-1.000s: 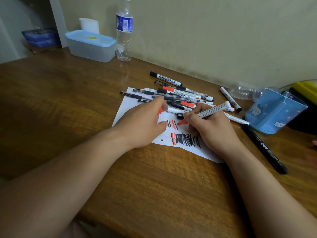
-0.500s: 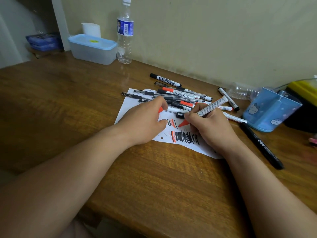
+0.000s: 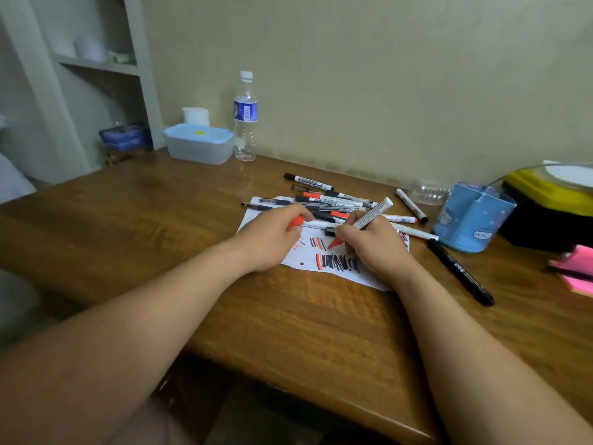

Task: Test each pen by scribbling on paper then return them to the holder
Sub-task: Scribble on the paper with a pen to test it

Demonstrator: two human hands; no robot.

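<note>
A white sheet of paper (image 3: 308, 263) with black and red scribbles lies on the wooden table (image 3: 160, 226). My right hand (image 3: 373, 244) grips a white marker with a red tip (image 3: 370, 216), its tip touching the paper. My left hand (image 3: 272, 236) rests on the paper's left side and pinches the red cap (image 3: 296, 221). A pile of several pens and markers (image 3: 327, 200) lies across the paper's far edge. The blue pen holder (image 3: 471, 216) stands at the right, with nothing visible inside it.
A long black marker (image 3: 460, 271) lies right of the paper; another black-capped marker (image 3: 410, 205) lies near the holder. A lidded plastic box (image 3: 199, 142) and a water bottle (image 3: 245, 120) stand at the back. A yellow-black case (image 3: 552, 207) and pink notes (image 3: 577, 268) sit far right.
The view has tilted up and back, so hands and paper sit lower and smaller. The marker in my right hand stands steeper, and the red cap in my left hand shows more.
</note>
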